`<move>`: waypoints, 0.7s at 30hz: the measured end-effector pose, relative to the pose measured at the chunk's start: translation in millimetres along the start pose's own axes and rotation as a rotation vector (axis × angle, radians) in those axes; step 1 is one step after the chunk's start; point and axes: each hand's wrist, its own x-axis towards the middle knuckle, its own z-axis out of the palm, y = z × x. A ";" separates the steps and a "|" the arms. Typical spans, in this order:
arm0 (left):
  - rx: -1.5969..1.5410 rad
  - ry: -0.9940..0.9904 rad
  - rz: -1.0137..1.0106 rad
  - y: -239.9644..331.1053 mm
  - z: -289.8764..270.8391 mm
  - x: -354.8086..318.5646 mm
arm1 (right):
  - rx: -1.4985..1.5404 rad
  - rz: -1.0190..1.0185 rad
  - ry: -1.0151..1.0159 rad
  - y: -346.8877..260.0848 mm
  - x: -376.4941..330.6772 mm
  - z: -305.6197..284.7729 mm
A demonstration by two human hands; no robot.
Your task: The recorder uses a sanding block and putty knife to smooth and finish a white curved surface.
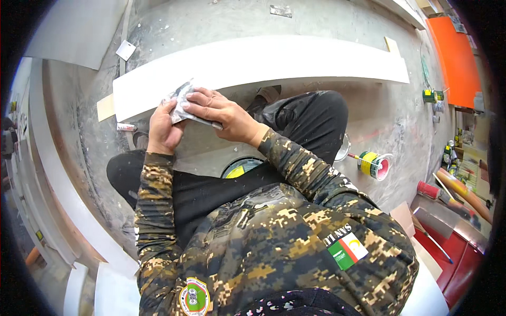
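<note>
My left hand (164, 129) and my right hand (225, 114) are both closed on a folded, crumpled sheet (182, 107), grey with white dusty patches. Whether it is sandpaper or cloth I cannot tell. The left thumb lies along its left edge, while the right fingers press over its top and right side. Just beyond my hands stretches a long white board (263, 59), raised a little off the floor. The sheet overlaps the board's near edge in view; whether it touches the board I cannot make out. Pale wood pieces (106, 108) stick out from under the board's ends.
A paint can with a red inside (375, 166) lies to my right, and a tub (240, 167) sits under my legs. A small tube (126, 127) is near the board's left end. Long white boards (68, 184) line the left; an orange panel (454, 60) stands far right.
</note>
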 end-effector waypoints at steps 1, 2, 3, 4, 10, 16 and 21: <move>-0.013 -0.053 0.067 -1.9 1.0 3.7 | -0.092 0.021 -0.007 4.2 -4.1 6.0; -0.001 -0.053 0.064 -3.0 2.1 6.5 | -0.089 0.024 0.005 8.4 -9.1 9.3; 0.022 -0.064 0.134 -4.9 3.9 8.7 | -0.133 0.027 0.015 12.0 -14.6 11.9; 0.047 -0.077 0.213 0.1 9.5 10.0 | -0.178 0.020 0.027 13.9 -10.0 12.0; 0.098 -0.139 0.391 15.6 26.2 9.7 | -0.251 0.359 -0.010 42.7 -47.0 -8.7; 0.685 -0.073 0.603 14.0 -3.4 25.7 | 0.074 0.550 0.172 39.5 -29.6 11.9; 1.182 -0.037 0.673 -1.4 9.4 18.3 | -0.169 0.466 0.071 42.7 -27.6 20.8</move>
